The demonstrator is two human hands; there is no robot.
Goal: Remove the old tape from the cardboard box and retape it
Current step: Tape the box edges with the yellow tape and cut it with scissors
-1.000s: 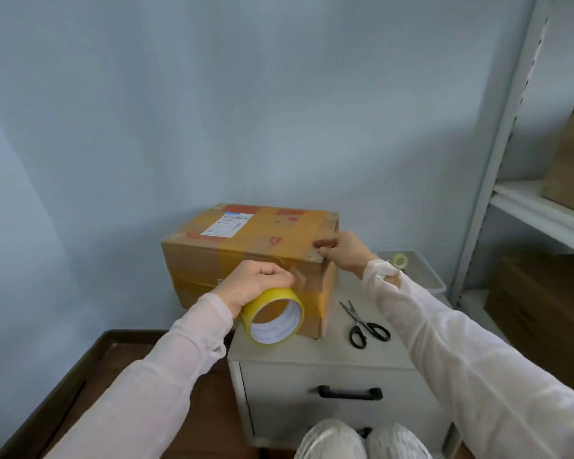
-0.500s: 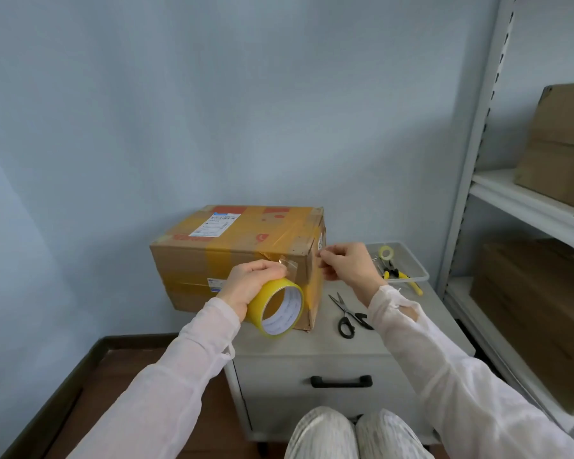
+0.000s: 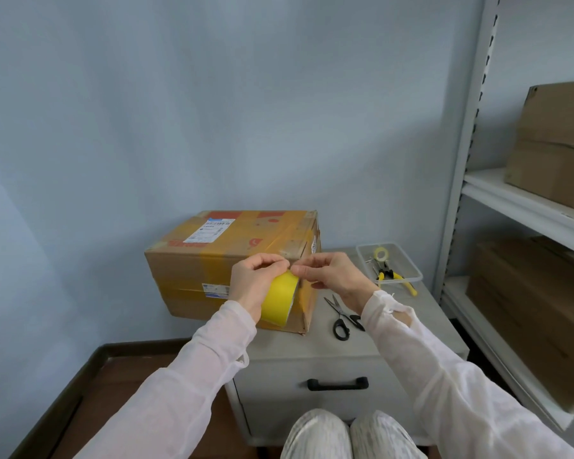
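One cardboard box (image 3: pixel 186 270), banded with yellowish tape and bearing a white label, sits on the far left part of a grey cabinet (image 3: pixel 395 323), close to the wall. Just in front of its near right corner I see the left hand (image 3: pixel 252 283) gripping a yellow tape roll (image 3: pixel 280 301), while the right hand (image 3: pixel 335 276) pinches the roll's top edge between thumb and forefinger. Black scissors (image 3: pixel 343 314) lie right of the box. Farther right, a clear tray (image 3: pixel 410 260) holds pliers (image 3: pixel 395 278).

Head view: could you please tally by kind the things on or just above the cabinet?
Cardboard box: 1
Tape rolls: 2, one in the left hand, one in the tray
Scissors: 1
Pliers: 1
Tray: 1
Total: 6
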